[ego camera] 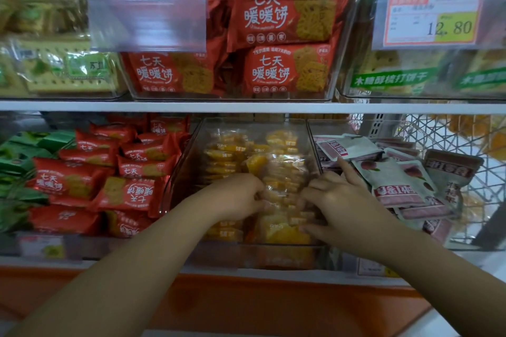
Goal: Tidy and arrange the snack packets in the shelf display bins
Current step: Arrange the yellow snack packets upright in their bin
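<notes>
A clear bin [186, 161] in the middle of the lower shelf holds several yellow snack packets in clear wrap [279, 172]. Both hands are inside it. My left hand [235, 195] curls its fingers onto the left side of a bunch of these packets. My right hand [339, 200] grips the bunch from the right, with its index finger stretched up toward the bin's right wall. The packets under the hands are partly hidden.
Red biscuit packets [128, 172] fill the bin to the left, with green packets [19, 161] beyond. Pink and white packets [397, 175] lie loosely in the right bin. A wire basket [465, 134] stands at far right. The upper shelf [246, 107] carries more full bins and a price tag [432, 19].
</notes>
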The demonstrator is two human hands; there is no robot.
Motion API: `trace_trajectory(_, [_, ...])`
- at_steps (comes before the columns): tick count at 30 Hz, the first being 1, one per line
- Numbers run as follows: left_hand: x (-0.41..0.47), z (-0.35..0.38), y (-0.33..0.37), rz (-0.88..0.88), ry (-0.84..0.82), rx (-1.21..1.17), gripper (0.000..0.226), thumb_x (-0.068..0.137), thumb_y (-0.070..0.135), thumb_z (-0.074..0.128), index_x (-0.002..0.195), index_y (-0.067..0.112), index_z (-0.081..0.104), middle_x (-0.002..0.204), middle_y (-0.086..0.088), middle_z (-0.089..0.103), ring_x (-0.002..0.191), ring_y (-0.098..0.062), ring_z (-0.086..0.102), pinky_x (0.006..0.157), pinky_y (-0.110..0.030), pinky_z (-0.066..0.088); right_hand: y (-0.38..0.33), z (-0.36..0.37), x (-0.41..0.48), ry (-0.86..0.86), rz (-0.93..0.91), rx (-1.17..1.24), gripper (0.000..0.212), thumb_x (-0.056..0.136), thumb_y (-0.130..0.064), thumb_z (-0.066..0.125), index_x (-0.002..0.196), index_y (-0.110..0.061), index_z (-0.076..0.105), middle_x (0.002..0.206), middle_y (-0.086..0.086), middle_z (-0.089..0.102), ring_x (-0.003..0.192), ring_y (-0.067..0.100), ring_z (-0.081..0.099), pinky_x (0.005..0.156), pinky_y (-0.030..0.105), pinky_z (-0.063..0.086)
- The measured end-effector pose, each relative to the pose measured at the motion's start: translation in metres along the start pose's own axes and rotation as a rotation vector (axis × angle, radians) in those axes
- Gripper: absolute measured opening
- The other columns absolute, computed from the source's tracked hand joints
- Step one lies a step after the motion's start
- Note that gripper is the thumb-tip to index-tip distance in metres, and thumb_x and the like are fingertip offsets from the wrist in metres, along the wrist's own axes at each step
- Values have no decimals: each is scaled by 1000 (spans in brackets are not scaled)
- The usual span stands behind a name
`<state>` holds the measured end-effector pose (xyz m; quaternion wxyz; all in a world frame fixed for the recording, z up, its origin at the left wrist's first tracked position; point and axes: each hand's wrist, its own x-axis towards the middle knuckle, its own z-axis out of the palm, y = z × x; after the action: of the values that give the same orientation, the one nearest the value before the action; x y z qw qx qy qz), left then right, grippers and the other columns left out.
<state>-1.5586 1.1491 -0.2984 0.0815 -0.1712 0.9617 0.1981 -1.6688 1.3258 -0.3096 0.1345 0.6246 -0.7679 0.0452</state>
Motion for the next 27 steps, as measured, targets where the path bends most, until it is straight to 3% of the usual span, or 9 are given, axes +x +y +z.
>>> trace_trajectory(3, [7,0,6,30,-62,-26,25,95,35,52,112,24,67,101,7,66,86,-9,56,64,-22,39,-1,-7,-2,-100,29,95,23,78,-43,66,97,-30,61,96,-13,58,114,9,45,114,44,-9])
trace_trajectory(5, [9,2,11,30,-41,-33,25,97,31,49,111,23,67,97,5,66,85,-11,58,63,-22,40,0,-7,-6,-127,17,117,23,82,-44,62,102,-33,59,102,-14,57,119,4,39,115,42,-11])
trace_trajectory(9, [5,5,13,29,100,-288,23,99,24,46,110,20,66,93,6,68,81,-6,68,77,-24,52,1,5,-14,20,-7,129,30,67,-35,79,88,-35,59,81,-16,61,97,7,55,112,56,20])
trace_trajectory(12, [3,10,12,80,4,-141,22,98,26,49,105,21,68,94,6,67,79,-6,59,66,-19,43,0,10,-15,59,-18,135,40,61,-30,84,92,-35,58,76,-15,61,88,11,59,111,52,22])
trace_trajectory(16, [0,10,10,79,-101,-109,31,99,32,45,74,19,58,67,4,52,64,-8,47,60,-26,35,-2,9,-16,65,-58,131,32,61,-30,84,89,-32,67,89,-12,65,91,15,63,108,53,24])
trace_trajectory(20, [-11,-15,-3,14,153,-299,23,97,29,47,105,19,67,99,7,67,90,-7,60,82,-24,45,0,11,-21,82,-23,104,22,73,-43,64,94,-35,64,123,-3,59,115,19,56,106,51,21])
trace_trajectory(22, [-12,-19,-11,-8,292,-158,23,94,27,54,115,23,64,112,9,63,102,-5,56,86,-18,40,-2,12,-20,75,-16,95,26,78,-48,48,97,-34,58,117,-7,63,122,16,49,106,53,28])
trace_trajectory(25, [-6,-10,-16,-59,211,-11,34,90,32,61,123,24,58,126,7,58,114,-10,53,97,-25,42,-6,9,-17,7,2,91,38,80,-55,38,100,-29,57,96,-9,68,115,11,53,108,53,29])
trace_trajectory(27, [-3,-6,-15,-84,177,31,34,89,34,61,122,26,58,124,7,58,113,-11,53,97,-30,44,-8,5,-13,-33,13,133,54,81,-65,28,109,-29,57,103,-10,63,113,7,52,116,44,8])
